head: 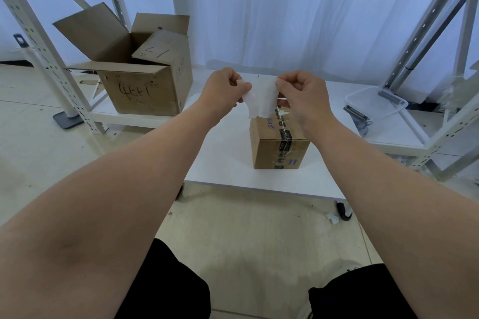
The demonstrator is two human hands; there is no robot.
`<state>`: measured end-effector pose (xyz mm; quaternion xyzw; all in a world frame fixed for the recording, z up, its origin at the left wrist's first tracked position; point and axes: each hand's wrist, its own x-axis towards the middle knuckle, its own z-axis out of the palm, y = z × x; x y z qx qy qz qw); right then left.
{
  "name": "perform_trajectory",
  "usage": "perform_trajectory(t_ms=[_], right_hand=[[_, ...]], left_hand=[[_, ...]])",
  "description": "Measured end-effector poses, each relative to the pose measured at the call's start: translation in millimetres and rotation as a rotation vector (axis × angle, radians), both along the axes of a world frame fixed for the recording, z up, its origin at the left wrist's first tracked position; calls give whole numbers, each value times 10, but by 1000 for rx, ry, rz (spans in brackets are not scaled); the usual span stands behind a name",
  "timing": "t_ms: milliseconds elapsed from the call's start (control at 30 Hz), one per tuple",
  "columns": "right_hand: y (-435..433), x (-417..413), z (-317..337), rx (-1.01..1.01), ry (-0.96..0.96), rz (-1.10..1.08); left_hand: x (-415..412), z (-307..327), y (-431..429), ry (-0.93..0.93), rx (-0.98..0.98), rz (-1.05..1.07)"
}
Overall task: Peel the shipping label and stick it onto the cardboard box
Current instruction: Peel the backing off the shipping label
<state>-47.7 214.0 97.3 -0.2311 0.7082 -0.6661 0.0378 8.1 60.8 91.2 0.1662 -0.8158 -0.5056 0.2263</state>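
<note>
A white shipping label (261, 100) hangs in the air between my two hands, curling at its lower edge. My left hand (223, 90) pinches its left end between thumb and fingers. My right hand (303, 96) pinches its right end. Directly below stands a small sealed cardboard box (278, 145), brown with dark printed tape across its top and front, on a low white table (220, 160). My right wrist hides part of the box's top.
A large open cardboard box (145, 77) with black handwriting sits on the shelf at the left. A clear plastic tub (375, 103) lies at the right. White metal rack posts (39, 41) frame both sides, and a shelf beam runs overhead.
</note>
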Motion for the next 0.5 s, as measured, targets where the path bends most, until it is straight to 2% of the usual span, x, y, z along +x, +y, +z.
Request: perform_trajectory(t_ms=[200, 367, 433, 500], right_hand=[[1, -17, 4, -33, -19, -5], [-12, -10, 7, -49, -34, 10], [-25, 0, 12, -66, -49, -1], [-31, 2, 22, -80, -59, -28]], left_hand=[[9, -7, -5, -18, -4, 1], [29, 70, 66, 40, 153, -89], [32, 99, 102, -9, 195, -174], [30, 93, 134, -108, 147, -242]])
